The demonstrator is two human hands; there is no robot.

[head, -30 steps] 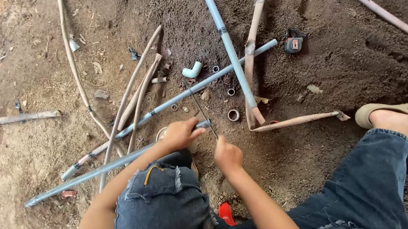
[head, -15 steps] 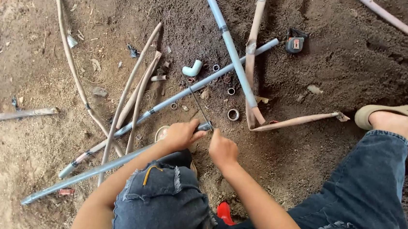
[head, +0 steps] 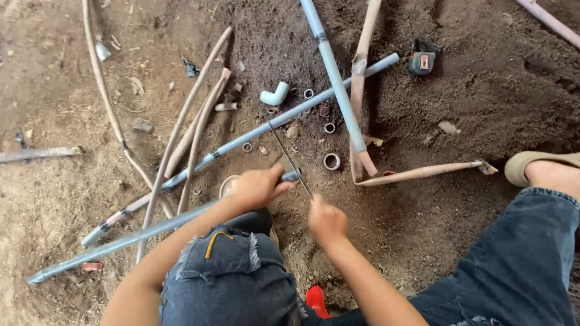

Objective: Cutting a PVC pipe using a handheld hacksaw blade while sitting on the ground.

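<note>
Left hand (head: pixel 255 188): clenched on grey pipe (head: pixel 125 240), steadying its end.
Right hand (head: pixel 327 221): grasping thin saw blade (head: pixel 289 157), laid across it.

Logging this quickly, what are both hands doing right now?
Left hand: closed on the grey pipe near its end.
Right hand: closed on a thin blade.

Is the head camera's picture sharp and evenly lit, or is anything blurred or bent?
Head view: soft, even daylight with no glare; the hands look slightly soft; pipes and soil stay crisp; the ground bows a little toward the edges.
</note>
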